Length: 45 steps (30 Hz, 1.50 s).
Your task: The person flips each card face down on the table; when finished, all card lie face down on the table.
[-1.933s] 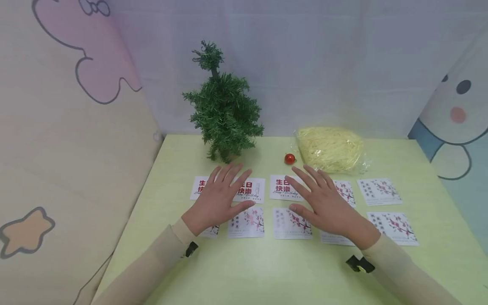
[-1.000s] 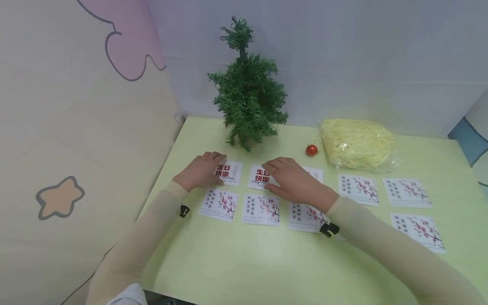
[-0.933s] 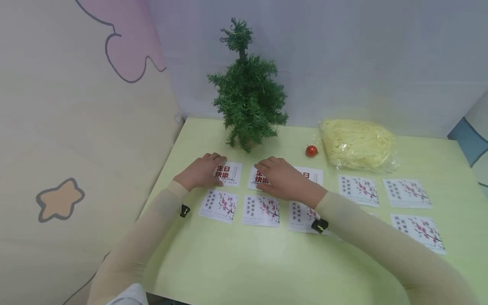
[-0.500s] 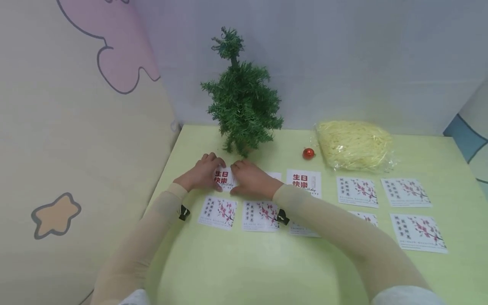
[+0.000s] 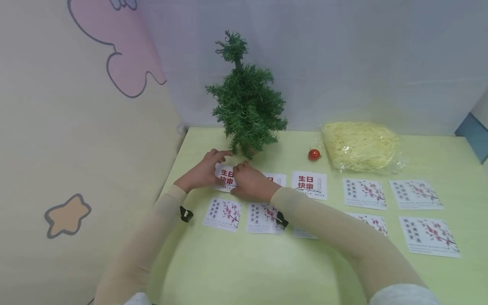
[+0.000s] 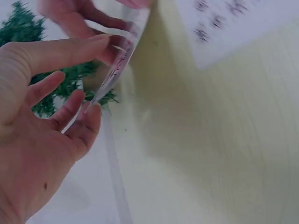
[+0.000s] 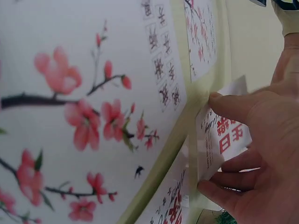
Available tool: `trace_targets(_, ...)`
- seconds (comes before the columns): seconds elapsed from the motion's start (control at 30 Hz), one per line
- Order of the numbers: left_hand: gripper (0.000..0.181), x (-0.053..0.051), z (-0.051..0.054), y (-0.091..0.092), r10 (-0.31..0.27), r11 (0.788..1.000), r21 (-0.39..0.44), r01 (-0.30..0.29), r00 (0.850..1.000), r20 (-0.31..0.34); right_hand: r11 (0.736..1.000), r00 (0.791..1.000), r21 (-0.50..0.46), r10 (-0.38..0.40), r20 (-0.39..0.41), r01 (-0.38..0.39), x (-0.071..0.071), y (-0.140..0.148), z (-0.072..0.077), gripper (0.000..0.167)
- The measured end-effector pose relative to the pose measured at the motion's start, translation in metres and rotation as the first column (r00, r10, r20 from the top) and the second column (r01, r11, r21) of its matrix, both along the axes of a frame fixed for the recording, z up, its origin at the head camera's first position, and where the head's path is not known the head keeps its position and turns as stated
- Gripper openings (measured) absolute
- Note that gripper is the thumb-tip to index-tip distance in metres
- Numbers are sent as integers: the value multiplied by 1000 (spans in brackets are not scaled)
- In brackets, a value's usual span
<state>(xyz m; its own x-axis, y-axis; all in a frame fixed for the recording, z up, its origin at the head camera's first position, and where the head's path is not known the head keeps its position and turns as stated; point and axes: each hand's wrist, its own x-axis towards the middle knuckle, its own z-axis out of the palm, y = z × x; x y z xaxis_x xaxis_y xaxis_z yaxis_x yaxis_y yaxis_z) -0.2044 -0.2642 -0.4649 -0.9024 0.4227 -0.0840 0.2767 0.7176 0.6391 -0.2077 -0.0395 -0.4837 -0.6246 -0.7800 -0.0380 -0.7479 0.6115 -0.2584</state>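
A white birthday card with red characters [image 5: 225,174] is between my two hands at the left end of the back row, and in the wrist views it is tilted up off the table. My right hand [image 5: 249,182] grips it, thumb on one edge and fingers on the opposite edge [image 7: 243,158]. The left hand [image 5: 203,171] is spread around its left side. In the left wrist view, a fingertip of that hand [image 6: 42,116] meets the near edge of the card [image 6: 114,72], while the thumb is extended beside its face.
Two more birthday cards [image 5: 309,184] lie to the right, one partly behind my right hand. Several blossom cards [image 5: 223,214] lie in front and at the right. Behind stand a small artificial pine tree [image 5: 248,110], a red bauble [image 5: 314,155] and a bag of yellow shredded paper [image 5: 360,146].
Both hands came down from over the cards to the leftmost birthday card. My right hand moved left and took hold of it; the left hand's fingers have since spread from it.
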Motion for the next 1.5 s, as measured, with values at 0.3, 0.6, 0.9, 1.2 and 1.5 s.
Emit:
trace_targets(0.3,98,-4,17,-6,-18,901,429,-63,983,182,966,953,-177,-138,270,190,-4,-6,3,112)
trace_targets(0.6,136,9,-5,-12,-165,882,471,-4,934,318,882,872,-352,-120,474,313,-6,2,4,116)
trace_targets(0.9,122,13,-18,1,-41,957,290,-10,985,169,843,791,-414,-21,612,342,-6,11,6,126)
trace_targets(1.2,111,6,-24,0,-41,994,107,33,997,69,863,872,-399,-89,482,309,-3,21,13,111)
trace_targets(1.5,101,-3,-26,-4,-121,989,-79,122,993,12,974,995,-219,-32,99,53,0,26,6,47)
